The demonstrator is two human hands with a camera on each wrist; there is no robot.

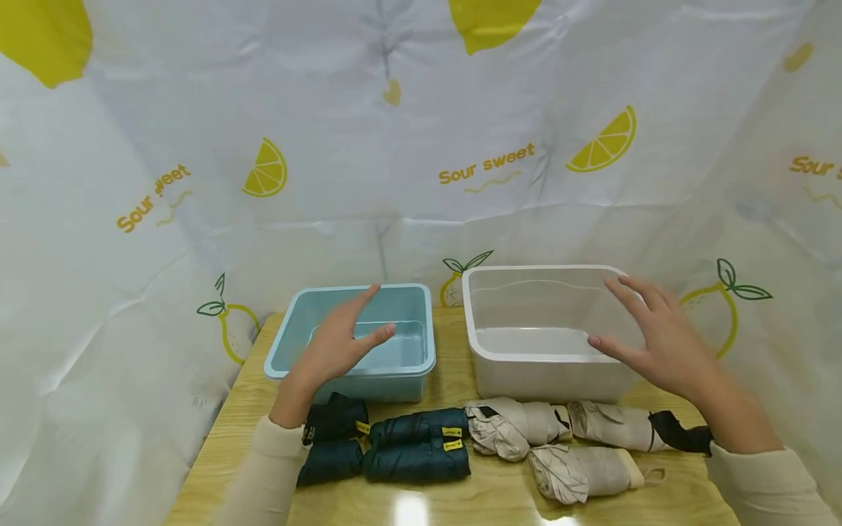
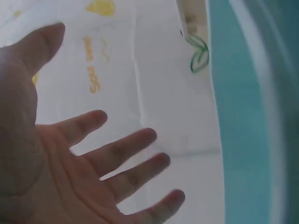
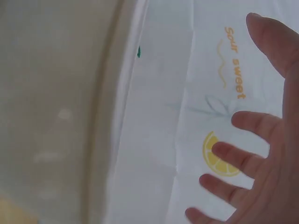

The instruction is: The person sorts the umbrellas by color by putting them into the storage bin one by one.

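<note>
My left hand (image 1: pixel 334 340) is held over the left part of a light blue bin (image 1: pixel 388 387), fingers spread and holding nothing. Over the right side of a white bin (image 1: pixel 546 376) hovers my right hand (image 1: pixel 664 347), also with nothing in it. The left wrist view shows the left palm (image 2: pixel 60 172) beside the blue bin's wall. In the right wrist view the right fingers (image 3: pixel 238 158) are apart from the white bin. Nearer me lie rolled bundles that look like folded umbrellas: several dark ones (image 1: pixel 417 462) on the left and three beige ones (image 1: pixel 585 471) on the right.
Both bins stand side by side at the back of a wooden table (image 1: pixel 368 508), with a gap between them. Behind and along the sides hangs a white lemon-print sheet (image 1: pixel 342 204). The left forearm partly covers the dark bundles at the left.
</note>
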